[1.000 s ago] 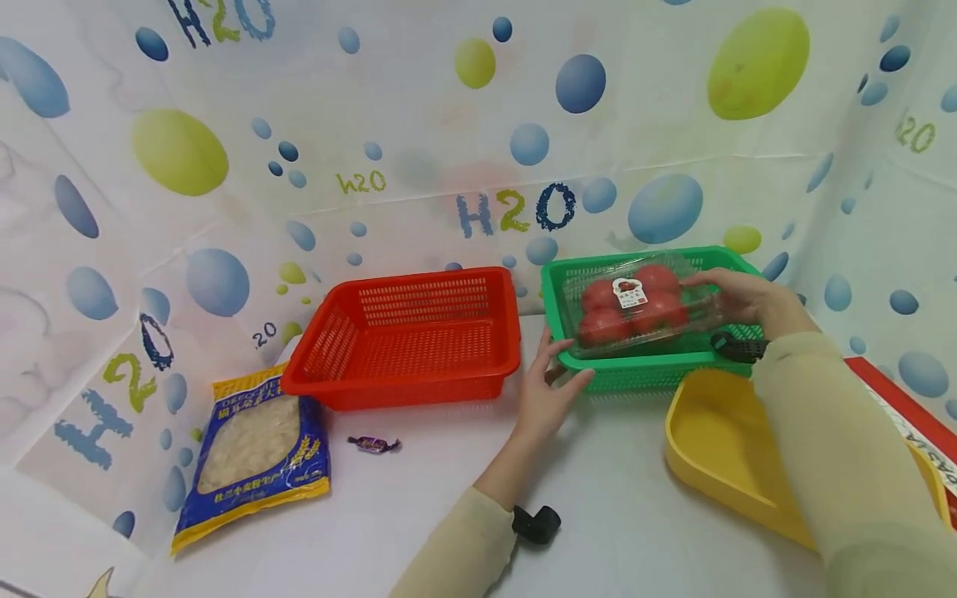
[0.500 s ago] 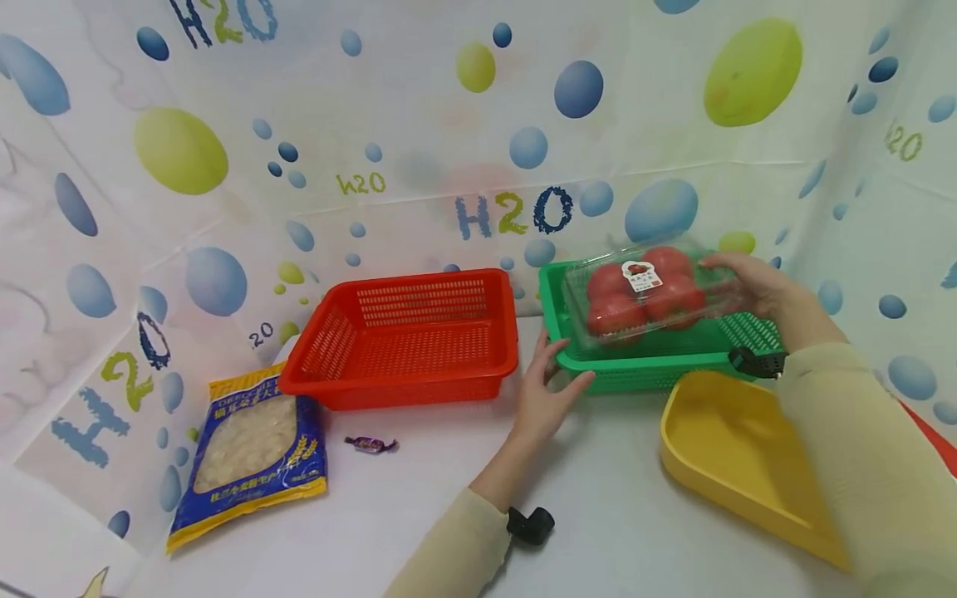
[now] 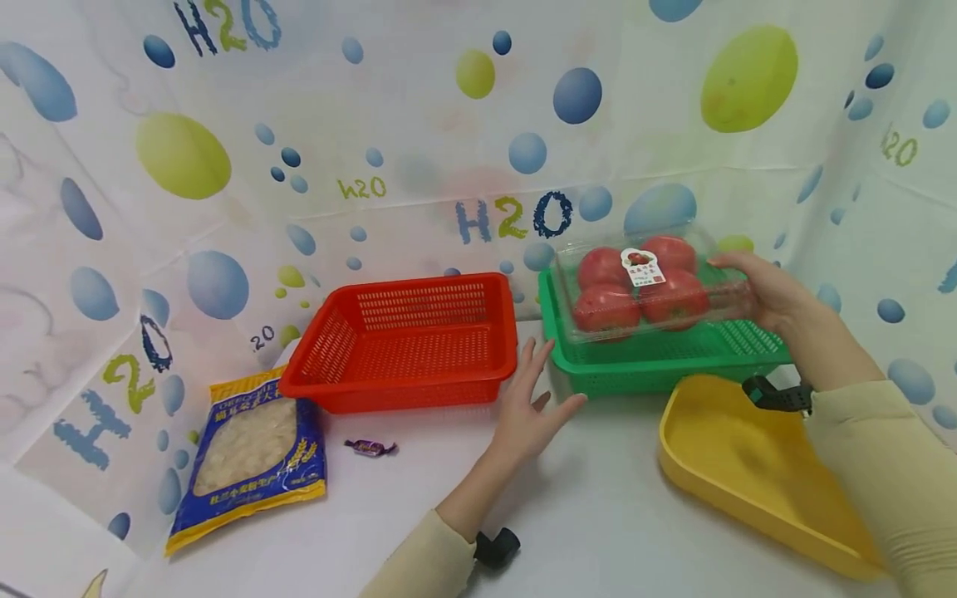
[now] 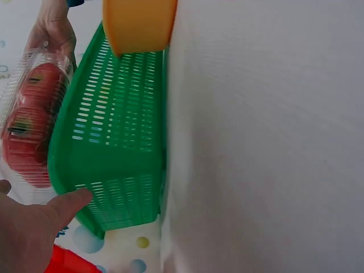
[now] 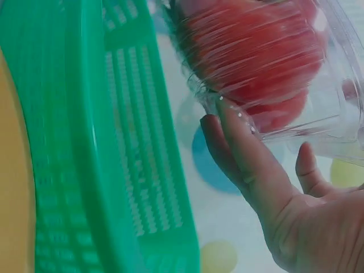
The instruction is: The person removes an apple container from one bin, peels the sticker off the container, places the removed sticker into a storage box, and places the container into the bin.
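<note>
My right hand (image 3: 777, 299) grips the right end of a clear plastic box of tomatoes (image 3: 607, 307), which has a white label on top. The box is tilted over the green basket (image 3: 658, 374), overlapping its back and left rim in the head view. In the right wrist view, fingers (image 5: 250, 151) lie along the box's edge and the thumb is apart from them. My left hand (image 3: 523, 419) has its fingers spread at the basket's left front corner and holds nothing. In the left wrist view its finger (image 4: 71, 205) extends before the basket's end wall.
A red basket (image 3: 426, 390) stands left of the green one. Farther left lies a blue and yellow bag of pasta (image 3: 254, 448), with a purple wrapped candy (image 3: 370, 448) beside it. A yellow tray (image 3: 748, 440) sits in front of the green basket, partly under my right forearm.
My right hand has lifted the tomato box up out of the green basket. My left hand has come off the basket's corner, drawing back slightly left and spreading its fingers.
</note>
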{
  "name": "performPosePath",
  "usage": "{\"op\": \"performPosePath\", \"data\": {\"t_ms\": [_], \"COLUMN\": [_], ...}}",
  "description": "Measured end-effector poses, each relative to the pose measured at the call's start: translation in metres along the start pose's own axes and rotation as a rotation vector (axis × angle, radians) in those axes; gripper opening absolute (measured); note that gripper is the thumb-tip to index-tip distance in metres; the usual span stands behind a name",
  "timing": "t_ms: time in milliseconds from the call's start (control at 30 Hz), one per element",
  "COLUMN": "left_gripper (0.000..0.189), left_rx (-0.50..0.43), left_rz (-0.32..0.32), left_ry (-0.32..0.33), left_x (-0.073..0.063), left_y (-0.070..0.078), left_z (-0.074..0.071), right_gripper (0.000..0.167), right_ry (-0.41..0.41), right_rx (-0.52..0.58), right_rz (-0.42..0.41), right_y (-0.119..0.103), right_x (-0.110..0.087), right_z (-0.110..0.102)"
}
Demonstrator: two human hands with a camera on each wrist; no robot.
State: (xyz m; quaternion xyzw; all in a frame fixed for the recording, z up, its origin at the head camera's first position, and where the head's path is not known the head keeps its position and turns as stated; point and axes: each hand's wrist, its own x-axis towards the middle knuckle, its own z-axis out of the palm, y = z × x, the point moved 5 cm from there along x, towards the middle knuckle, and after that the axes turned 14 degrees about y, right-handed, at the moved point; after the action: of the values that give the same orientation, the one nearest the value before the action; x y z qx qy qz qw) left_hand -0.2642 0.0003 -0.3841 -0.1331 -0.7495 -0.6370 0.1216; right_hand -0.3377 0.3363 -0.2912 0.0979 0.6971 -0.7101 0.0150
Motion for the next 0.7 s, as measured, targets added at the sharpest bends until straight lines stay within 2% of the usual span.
{"op": "performPosePath", "data": {"t_ms": [133, 300, 367, 400, 600, 700], "left_gripper": [0.077, 0.077, 0.080, 0.081, 0.081, 0.084], "left_rx": [-0.112, -0.323, -0.360, -0.371, -0.294, -0.269], "left_rz": [0.015, 0.037, 0.030, 0.023, -0.002, -0.015], "left_ry": [-0.017, -0.050, -0.058, -0.058, -0.045, -0.047], "left_x": [-0.008, -0.009, -0.009, -0.009, -0.015, -0.021], "left_y": [0.011, 0.020, 0.020, 0.020, 0.012, 0.008], "left_z": [-0.018, -0.047, -0.057, -0.062, -0.088, -0.100], "right_gripper": [0.016, 0.019, 0.020, 0.020, 0.016, 0.026], "right_ry": [-0.053, -0.117, -0.131, -0.135, -0.196, -0.204], "right_rx": [0.087, 0.090, 0.088, 0.093, 0.076, 0.037], "right_rz": [-0.009, -0.088, -0.105, -0.099, -0.074, -0.062], "right_y": [-0.002, 0.003, 0.008, 0.011, 0.027, 0.034], "right_x": [-0.017, -0.038, -0.047, -0.051, -0.075, -0.085], "right_z": [0.018, 0.046, 0.055, 0.060, 0.091, 0.102]}}
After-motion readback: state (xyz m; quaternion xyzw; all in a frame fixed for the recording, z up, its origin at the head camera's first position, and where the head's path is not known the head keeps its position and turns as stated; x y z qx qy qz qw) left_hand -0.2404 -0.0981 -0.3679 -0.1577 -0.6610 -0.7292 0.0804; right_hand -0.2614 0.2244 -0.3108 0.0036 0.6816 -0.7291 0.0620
